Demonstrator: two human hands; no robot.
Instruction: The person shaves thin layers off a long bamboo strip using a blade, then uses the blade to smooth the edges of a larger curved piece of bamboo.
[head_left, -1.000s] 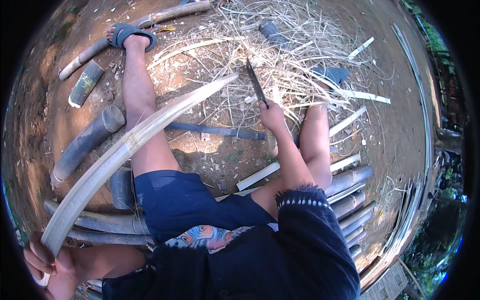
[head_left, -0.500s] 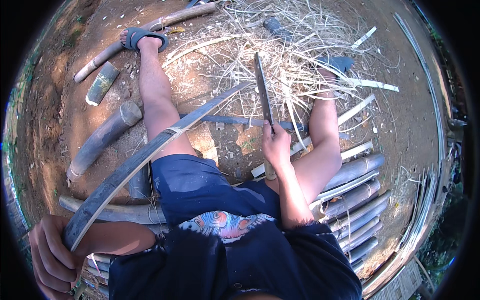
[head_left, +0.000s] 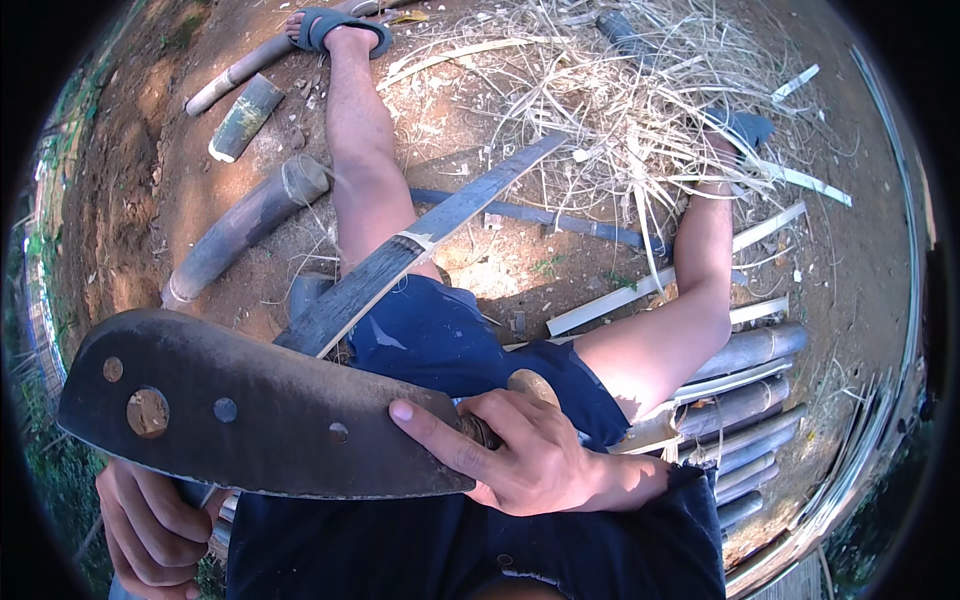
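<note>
A seated worker in dark blue shorts grips a broad, dark-bladed knife (head_left: 285,425) in the right hand (head_left: 525,450), near 6 o'clock, fingers closed around the handle and index finger laid along the blade, whose tip points to 9 o'clock. The left hand (head_left: 155,530), at 8 o'clock, is clamped on the near end of a split bamboo strip (head_left: 400,255), which passes behind the blade and reaches across the left thigh toward 1 o'clock. Whether steel and strip touch cannot be told. A tangle of pale shavings (head_left: 600,125) covers the ground at 1 o'clock; bamboo poles (head_left: 745,395) lie side by side at 4 o'clock, and a cut bamboo section (head_left: 245,118) rests at 10 o'clock.
</note>
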